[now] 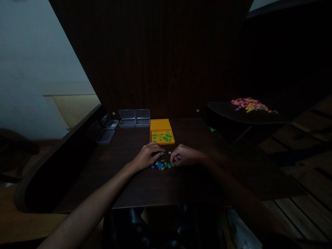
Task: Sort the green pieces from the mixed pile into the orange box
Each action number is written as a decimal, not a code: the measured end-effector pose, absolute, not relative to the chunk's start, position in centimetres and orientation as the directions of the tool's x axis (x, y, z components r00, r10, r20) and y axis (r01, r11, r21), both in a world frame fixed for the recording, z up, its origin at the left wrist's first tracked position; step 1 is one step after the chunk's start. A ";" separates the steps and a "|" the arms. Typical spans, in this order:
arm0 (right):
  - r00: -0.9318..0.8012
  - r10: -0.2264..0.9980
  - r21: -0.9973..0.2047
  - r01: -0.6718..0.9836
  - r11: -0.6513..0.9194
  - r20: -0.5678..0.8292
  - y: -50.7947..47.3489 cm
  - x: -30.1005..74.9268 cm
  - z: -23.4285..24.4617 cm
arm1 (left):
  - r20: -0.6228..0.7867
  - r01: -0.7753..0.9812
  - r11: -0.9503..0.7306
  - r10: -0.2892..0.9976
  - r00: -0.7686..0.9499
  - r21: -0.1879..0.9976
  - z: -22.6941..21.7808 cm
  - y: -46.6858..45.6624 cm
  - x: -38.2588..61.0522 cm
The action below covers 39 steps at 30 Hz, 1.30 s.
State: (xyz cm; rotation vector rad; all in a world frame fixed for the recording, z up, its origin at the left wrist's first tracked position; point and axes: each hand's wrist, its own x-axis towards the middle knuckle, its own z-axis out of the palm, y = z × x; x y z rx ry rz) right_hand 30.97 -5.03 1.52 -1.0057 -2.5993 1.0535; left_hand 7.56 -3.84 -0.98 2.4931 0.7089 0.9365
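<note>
Hands at pile of small bricks [161, 165].
Both curled, left hand [147, 156] over it, right hand [183, 156] beside; held contents not discernible.

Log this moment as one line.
left hand: at small bricks | right hand: curled beside them | orange box: open, green pieces inside

Left hand [148, 156] and right hand [183, 156] lie curled, nearly touching
</note>
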 end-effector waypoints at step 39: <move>-0.805 0.591 -0.708 0.442 0.550 -0.043 -4.5 30.8 0.5 | 0.473 0.618 -0.570 0.814 0.337 0.541 -2.3 3.3 7.6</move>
